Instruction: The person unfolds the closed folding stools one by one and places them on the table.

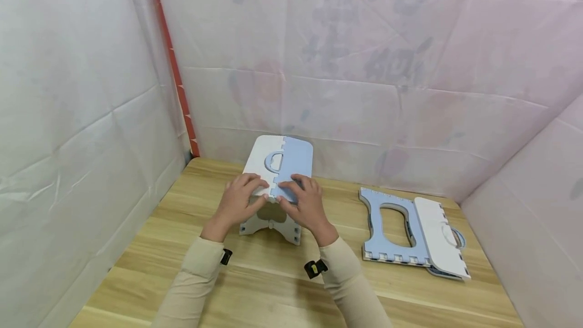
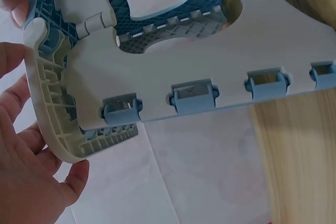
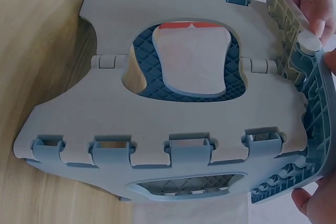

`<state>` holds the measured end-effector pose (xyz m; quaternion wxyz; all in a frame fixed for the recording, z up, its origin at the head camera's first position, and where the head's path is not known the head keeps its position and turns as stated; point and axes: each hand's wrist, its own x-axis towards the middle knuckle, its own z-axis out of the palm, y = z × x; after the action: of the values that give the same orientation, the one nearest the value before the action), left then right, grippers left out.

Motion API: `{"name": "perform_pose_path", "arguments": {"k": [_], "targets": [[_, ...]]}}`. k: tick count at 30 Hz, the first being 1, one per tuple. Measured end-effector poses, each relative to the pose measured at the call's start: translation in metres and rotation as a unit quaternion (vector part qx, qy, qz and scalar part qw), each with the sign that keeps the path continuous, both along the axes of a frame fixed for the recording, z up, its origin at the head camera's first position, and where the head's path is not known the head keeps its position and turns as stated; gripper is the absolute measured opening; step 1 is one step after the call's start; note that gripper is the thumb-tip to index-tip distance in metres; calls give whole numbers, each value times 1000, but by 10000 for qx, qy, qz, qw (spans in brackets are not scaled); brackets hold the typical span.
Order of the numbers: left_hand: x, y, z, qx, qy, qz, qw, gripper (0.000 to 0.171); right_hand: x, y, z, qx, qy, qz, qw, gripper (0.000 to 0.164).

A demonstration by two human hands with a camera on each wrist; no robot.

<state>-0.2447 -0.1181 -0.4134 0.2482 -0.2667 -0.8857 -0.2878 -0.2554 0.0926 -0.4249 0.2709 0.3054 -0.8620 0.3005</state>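
Note:
A folding step stool stands opened out on its legs near the back wall, one half of its top white (image 1: 261, 155) and the other light blue (image 1: 298, 158). On the near end of the white half rests my left hand (image 1: 239, 197), fingers spread and lightly bent, thumb by the front edge. My right hand (image 1: 307, 201) lies the same way on the blue half, its thumb close to the middle seam. A fingertip (image 2: 79, 179) shows at the outer corner in the left wrist view. The white hinged end panel (image 3: 194, 114) hangs below the top, blue hinges along its side.
A second blue and white folding stool (image 1: 428, 237) lies folded flat on the wooden table (image 1: 268, 287) at the right. Pale sheeting walls (image 1: 341, 90) stand behind and on both sides. Black straps (image 1: 315, 268) sit at the wrists.

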Motion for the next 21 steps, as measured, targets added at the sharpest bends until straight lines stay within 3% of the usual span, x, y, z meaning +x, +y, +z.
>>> {"name": "perform_pose_path", "arguments": {"k": [21], "targets": [[-4, -8, 1, -151, -146, -108, 9997, 23, 3, -6, 2, 196, 184, -227, 9994, 28]]}}
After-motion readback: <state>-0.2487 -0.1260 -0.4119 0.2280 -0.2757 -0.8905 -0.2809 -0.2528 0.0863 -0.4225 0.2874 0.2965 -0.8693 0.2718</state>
